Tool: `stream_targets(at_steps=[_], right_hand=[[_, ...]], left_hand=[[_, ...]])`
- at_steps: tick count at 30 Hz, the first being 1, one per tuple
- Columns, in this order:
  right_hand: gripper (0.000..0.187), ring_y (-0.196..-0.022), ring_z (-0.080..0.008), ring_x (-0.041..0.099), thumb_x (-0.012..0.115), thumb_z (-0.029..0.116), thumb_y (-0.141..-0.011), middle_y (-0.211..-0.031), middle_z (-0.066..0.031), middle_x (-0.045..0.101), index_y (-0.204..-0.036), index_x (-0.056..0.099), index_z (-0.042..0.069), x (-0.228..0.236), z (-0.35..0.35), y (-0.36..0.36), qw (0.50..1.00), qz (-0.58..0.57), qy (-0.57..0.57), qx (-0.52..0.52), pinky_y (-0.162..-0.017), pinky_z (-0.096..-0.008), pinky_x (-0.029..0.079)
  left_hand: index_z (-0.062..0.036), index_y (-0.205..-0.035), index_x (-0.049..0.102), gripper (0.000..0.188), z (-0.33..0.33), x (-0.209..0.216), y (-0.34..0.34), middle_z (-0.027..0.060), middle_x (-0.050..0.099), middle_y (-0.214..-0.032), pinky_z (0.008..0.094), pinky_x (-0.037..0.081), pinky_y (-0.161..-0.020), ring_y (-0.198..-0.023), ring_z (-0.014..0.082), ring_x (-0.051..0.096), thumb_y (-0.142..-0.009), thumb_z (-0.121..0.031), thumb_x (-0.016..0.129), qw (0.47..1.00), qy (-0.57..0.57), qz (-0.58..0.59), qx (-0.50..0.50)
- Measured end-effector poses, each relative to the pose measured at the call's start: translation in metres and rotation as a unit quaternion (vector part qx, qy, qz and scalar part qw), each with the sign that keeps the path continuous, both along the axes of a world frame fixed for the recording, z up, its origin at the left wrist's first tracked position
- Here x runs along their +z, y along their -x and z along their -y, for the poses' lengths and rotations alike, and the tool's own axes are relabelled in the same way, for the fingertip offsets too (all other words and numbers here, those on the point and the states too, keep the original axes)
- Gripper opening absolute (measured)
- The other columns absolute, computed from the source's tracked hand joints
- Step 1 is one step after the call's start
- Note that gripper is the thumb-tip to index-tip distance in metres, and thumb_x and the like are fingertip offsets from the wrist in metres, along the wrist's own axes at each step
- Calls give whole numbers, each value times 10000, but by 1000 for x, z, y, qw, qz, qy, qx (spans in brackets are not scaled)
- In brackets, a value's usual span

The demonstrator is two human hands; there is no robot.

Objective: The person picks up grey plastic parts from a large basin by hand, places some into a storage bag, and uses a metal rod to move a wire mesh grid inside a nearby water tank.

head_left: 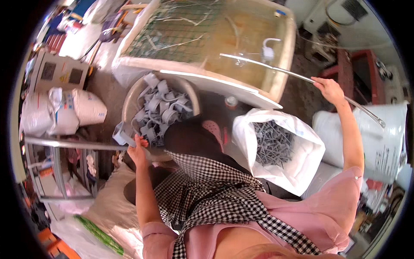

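At the left rim of a round basket (126,107), my left hand (137,151) is closed on a grey plastic part (124,134) with a curved, ring-like end. Several similar grey plastic pieces (157,108) are heaped inside the basket. My right hand (331,90) grips a long metal rod (295,75), with a stretch of it sticking out behind the hand. The rod's far end reaches over a big pale tub (288,52) of yellowish water. In that water, near the rod, is a light hook-shaped plastic piece (268,52).
A green net (177,34) covers the tub's left half. An open white sack (302,129) of thin grey pieces (272,144) stands right of my legs. Full sacks (88,108) lie at left, beside a metal frame (58,168). Another sack (362,138) lies at right.
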State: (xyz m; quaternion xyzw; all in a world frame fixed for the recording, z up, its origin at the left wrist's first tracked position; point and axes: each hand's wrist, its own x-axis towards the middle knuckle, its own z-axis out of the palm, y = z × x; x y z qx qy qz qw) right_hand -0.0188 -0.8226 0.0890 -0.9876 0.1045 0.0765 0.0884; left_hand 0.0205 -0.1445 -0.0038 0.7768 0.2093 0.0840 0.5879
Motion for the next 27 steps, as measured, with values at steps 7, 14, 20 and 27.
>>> stream_targets(at_steps=[7,14,20,27], right_hand=[[300,-907,-311,622,561,234,-862,-960,-173,645,-1083,615,38,72,71,98,989,51,-10,-137,-772,-356,469],[262,-931,-329,597,556,282,-849,-984,-147,634,-1051,650,144,70,54,84,977,-56,123,-164,-804,-403,470],[251,-950,-344,584,542,277,-854,-1003,-137,632,-1034,656,144,27,49,53,989,-61,74,-115,-809,-418,466],[271,-929,-334,607,565,244,-855,-975,-191,632,-1030,635,49,-37,52,31,991,-54,-43,-115,-808,-389,460]], left_hand=[[39,-820,589,362,8,-7,-3,52,568,-618,262,443,-537,-561,123,541,-897,-315,562,998,5,-1,-66],[47,-806,593,356,4,-18,-3,68,582,-613,248,439,-515,-530,119,538,-897,-296,564,998,-3,7,-66],[48,-792,601,337,5,-6,3,64,584,-610,244,424,-504,-516,117,530,-893,-272,574,999,12,3,-37],[38,-796,601,336,-11,-13,12,69,587,-609,247,428,-506,-518,121,538,-892,-283,573,1000,3,-16,-6]])
